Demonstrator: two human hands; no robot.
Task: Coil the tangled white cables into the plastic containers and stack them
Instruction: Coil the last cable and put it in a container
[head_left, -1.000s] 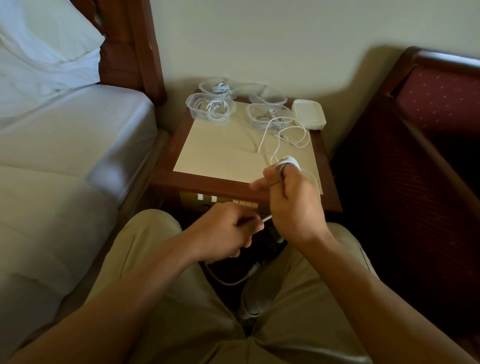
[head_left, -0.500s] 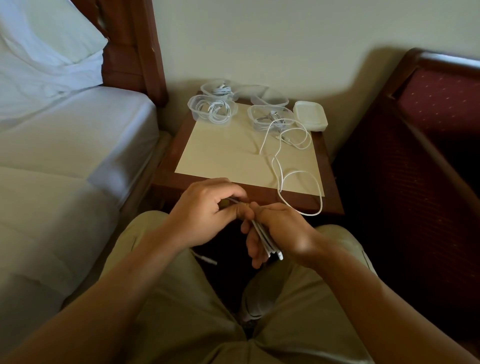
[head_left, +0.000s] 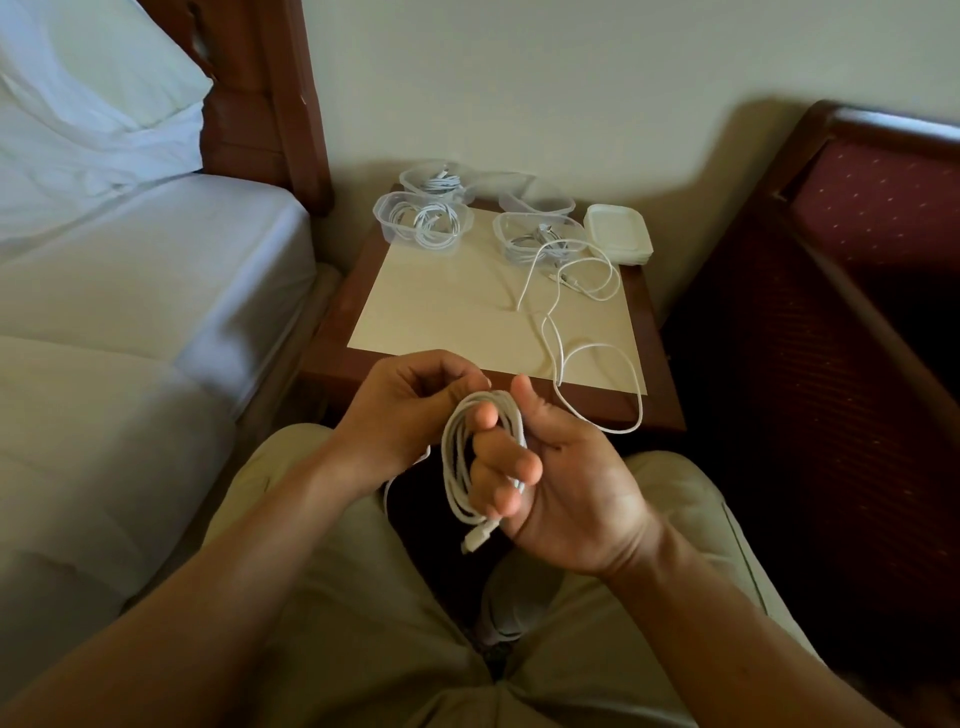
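Between both hands, over the lap, a coiled white cable (head_left: 460, 457) loops around the right hand's (head_left: 550, 478) curled fingers (head_left: 501, 467); the left hand (head_left: 410, 410) pinches its top. Beyond, clear plastic containers (head_left: 423, 221) hold coiled cables.

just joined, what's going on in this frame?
A seated person is winding a white cable into a coil around the fingers of the right hand, while the left hand pinches and feeds it. The loose end trails over the wooden bedside table. Three clear plastic containers there hold coiled cables, e.g. the front-left one; a fourth looks empty.
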